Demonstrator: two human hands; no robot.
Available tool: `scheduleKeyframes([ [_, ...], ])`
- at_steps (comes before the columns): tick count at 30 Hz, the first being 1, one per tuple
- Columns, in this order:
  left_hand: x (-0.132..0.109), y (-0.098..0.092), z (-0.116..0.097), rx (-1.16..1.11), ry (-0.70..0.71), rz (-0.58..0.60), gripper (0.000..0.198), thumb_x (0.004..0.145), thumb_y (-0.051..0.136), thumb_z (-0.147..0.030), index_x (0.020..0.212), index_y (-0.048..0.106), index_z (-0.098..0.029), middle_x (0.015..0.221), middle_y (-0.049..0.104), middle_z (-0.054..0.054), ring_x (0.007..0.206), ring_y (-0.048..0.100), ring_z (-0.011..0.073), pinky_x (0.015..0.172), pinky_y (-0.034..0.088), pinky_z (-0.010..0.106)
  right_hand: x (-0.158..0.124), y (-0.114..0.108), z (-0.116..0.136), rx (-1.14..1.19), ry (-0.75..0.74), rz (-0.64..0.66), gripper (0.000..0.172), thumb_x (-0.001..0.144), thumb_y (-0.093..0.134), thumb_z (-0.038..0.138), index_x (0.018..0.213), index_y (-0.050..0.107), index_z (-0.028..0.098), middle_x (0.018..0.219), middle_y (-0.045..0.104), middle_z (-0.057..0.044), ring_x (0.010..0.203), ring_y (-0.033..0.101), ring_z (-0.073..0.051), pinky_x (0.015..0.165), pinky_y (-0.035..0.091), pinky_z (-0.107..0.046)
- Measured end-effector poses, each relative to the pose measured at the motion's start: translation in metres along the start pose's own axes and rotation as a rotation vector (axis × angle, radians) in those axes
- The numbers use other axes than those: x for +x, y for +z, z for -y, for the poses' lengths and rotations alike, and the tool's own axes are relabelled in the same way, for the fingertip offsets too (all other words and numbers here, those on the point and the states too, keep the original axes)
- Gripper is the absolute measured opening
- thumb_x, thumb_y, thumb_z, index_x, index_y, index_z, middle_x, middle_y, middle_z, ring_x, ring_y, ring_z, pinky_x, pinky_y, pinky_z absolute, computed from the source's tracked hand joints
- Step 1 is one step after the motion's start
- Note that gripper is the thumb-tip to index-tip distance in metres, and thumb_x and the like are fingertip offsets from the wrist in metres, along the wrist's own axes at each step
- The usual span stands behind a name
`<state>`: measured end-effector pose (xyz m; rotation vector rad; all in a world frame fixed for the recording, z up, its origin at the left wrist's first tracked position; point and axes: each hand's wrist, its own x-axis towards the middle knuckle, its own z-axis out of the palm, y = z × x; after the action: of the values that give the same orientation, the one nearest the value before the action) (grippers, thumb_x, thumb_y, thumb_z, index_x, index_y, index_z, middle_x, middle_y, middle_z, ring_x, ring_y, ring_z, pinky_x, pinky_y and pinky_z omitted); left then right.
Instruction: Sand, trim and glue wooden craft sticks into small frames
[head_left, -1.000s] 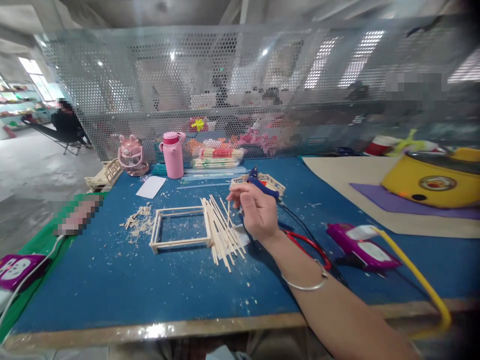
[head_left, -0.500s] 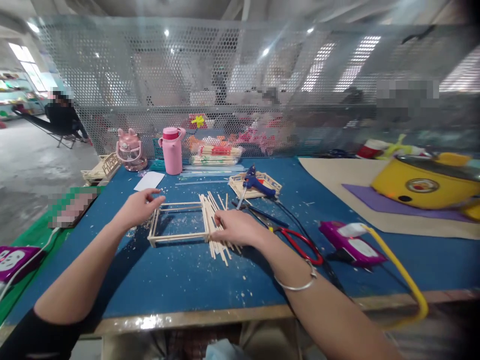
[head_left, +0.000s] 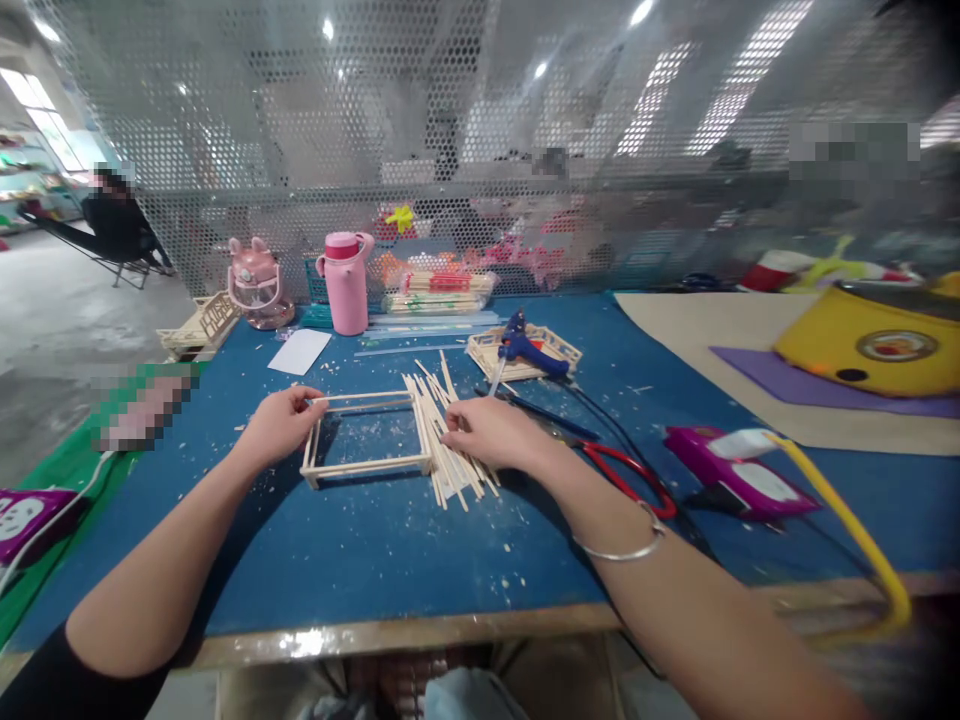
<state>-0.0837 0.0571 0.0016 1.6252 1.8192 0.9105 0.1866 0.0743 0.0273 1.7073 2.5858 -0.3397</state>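
A rectangular frame of thin wooden sticks [head_left: 371, 466] stands on the blue table. My left hand [head_left: 279, 428] is closed at its far left corner, with thumb and fingers pinching the stick there. Just right of the frame lies a loose pile of wooden sticks [head_left: 431, 420], fanned out in several directions. My right hand [head_left: 491, 430] is over this pile, fingers curled together among the sticks; whether a stick is between them is hidden. Behind that hand, a blue glue gun [head_left: 529, 350] rests on a small stick-built tray [head_left: 480, 348].
Red-handled pliers [head_left: 630, 480] and black cables lie right of my right hand. Farther right are a purple power strip [head_left: 727, 475] and a yellow pot [head_left: 817, 345]. At the back stand a pink flask [head_left: 346, 290], a clear pink bottle [head_left: 259, 290] and bagged sticks [head_left: 442, 292].
My left hand has closed onto the frame's far left corner. My right hand has moved off the frame's right end to the sticks, its fingers drawing together. The view has shifted slightly.
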Motion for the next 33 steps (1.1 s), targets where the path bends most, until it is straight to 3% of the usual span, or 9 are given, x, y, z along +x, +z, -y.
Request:
scheduleKeyframes([
  [2,0.003,0.001,0.004,-0.064,-0.034,0.017,0.029,0.067,0.056,-0.045,0.076,0.062,-0.018,0.044,0.051,-0.005,0.039,0.046,0.0123,0.044,0.033,0.023,-0.003,0.000,0.001,0.013,-0.036,0.004,0.017,0.071,0.056,0.037,0.076,0.059,0.021,0.071,0.065,-0.002,0.060,0.054,-0.014,0.049,0.028,-0.023],
  [8,0.010,0.005,0.011,-0.256,-0.074,-0.093,0.023,0.066,0.060,-0.038,0.073,0.059,-0.017,0.040,0.047,-0.007,0.034,0.039,0.0088,0.040,0.029,0.022,-0.016,0.005,0.024,-0.104,-0.080,0.084,0.048,0.060,0.057,0.065,0.072,0.058,0.019,0.072,0.065,-0.006,0.059,0.055,-0.018,0.046,0.028,-0.025],
  [11,0.012,0.008,0.011,-0.286,-0.073,-0.131,0.021,0.067,0.058,-0.035,0.075,0.059,-0.016,0.041,0.045,-0.007,0.034,0.038,0.0080,0.040,0.030,0.022,-0.015,0.007,0.033,-0.170,-0.053,0.085,0.042,0.064,0.056,0.059,0.069,0.061,0.018,0.073,0.066,-0.008,0.064,0.058,-0.020,0.047,0.029,-0.025],
  [16,0.018,0.014,0.015,-0.245,-0.051,-0.203,0.021,0.069,0.057,-0.033,0.078,0.061,-0.014,0.045,0.049,-0.005,0.037,0.041,0.0081,0.043,0.033,0.022,-0.006,0.005,0.022,-0.173,-0.009,0.104,0.025,0.068,0.052,0.038,0.063,0.063,0.017,0.066,0.065,-0.008,0.060,0.057,-0.018,0.046,0.030,-0.025],
  [21,0.025,0.021,0.018,-0.159,-0.034,-0.248,0.024,0.072,0.055,-0.035,0.081,0.062,-0.014,0.054,0.058,-0.001,0.043,0.046,0.0089,0.046,0.035,0.021,0.001,0.010,0.020,-0.179,-0.004,-0.023,0.035,0.067,0.050,0.051,0.066,0.064,0.018,0.068,0.065,-0.008,0.060,0.055,-0.019,0.046,0.028,-0.026],
  [24,0.022,0.016,0.014,-0.120,-0.030,-0.233,0.030,0.076,0.051,-0.040,0.080,0.062,-0.013,0.059,0.060,0.001,0.044,0.048,0.0096,0.046,0.036,0.022,0.004,0.013,0.022,-0.144,-0.014,-0.020,0.034,0.068,0.051,0.049,0.062,0.063,0.017,0.063,0.062,-0.007,0.056,0.052,-0.016,0.047,0.027,-0.025],
  [28,0.006,-0.007,0.008,-0.100,-0.021,-0.139,0.041,0.079,0.046,-0.049,0.092,0.060,-0.012,0.064,0.059,0.002,0.042,0.048,0.0102,0.041,0.033,0.022,0.009,0.012,0.016,-0.071,-0.040,0.014,0.029,0.070,0.051,0.039,0.055,0.060,0.016,0.052,0.055,-0.004,0.050,0.047,-0.013,0.047,0.026,-0.025],
  [31,-0.011,-0.024,0.008,-0.130,0.090,0.130,0.053,0.077,0.051,-0.047,0.119,0.048,-0.015,0.077,0.061,0.003,0.052,0.052,0.0107,0.042,0.034,0.019,0.011,0.010,0.008,-0.017,-0.061,0.029,0.025,0.070,0.052,0.034,0.053,0.057,0.016,0.048,0.051,-0.001,0.049,0.046,-0.012,0.047,0.027,-0.024],
  [33,-0.019,-0.028,0.009,-0.123,0.180,0.315,0.076,0.066,0.066,-0.037,0.133,0.034,-0.017,0.085,0.062,0.004,0.063,0.055,0.0120,0.051,0.040,0.020,0.012,0.010,0.004,0.029,-0.070,0.009,0.021,0.071,0.053,0.030,0.055,0.056,0.016,0.051,0.051,0.000,0.051,0.045,-0.011,0.048,0.028,-0.023],
])
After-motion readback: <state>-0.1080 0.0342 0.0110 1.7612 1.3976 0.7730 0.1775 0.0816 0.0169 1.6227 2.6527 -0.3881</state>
